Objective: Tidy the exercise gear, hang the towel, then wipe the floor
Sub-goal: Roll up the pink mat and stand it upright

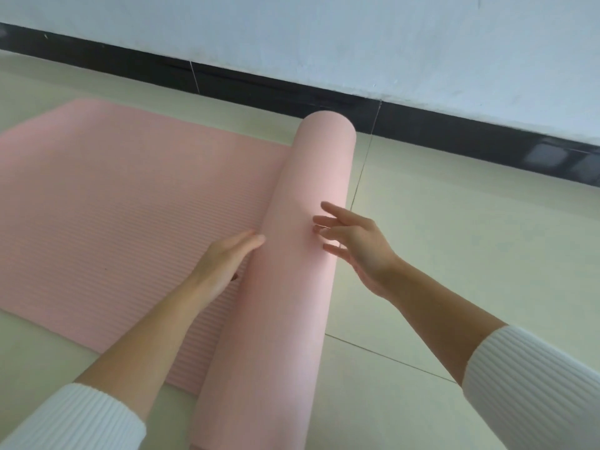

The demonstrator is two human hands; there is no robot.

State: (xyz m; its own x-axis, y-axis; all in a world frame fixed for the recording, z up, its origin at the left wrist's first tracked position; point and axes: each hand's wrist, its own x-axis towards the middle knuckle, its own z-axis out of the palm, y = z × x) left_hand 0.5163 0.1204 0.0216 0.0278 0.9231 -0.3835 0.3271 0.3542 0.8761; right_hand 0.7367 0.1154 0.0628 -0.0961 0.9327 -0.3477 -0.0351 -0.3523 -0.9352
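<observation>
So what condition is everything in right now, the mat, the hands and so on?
Pink mat: partly rolled, the rest lying flat on the floor, ribbed side up.
Roll: a thick tube lying on the flat part's right end.
Left hand: open, flat against the roll's left side.
Right hand: open, fingers spread over the roll's right side; contact unclear.
Floor: tiled, bare right of the roll.

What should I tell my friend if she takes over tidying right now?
Left hand: open, flat against the left side of the rolled part of the pink mat. No grip.
Right hand: open, fingers spread, at the roll's right side. No grip.
The flat part of the mat lies on the tiled floor, near the wall.
Done: mat partly rolled.
Left: finish rolling, hang the towel (not in view), wipe the floor.
</observation>
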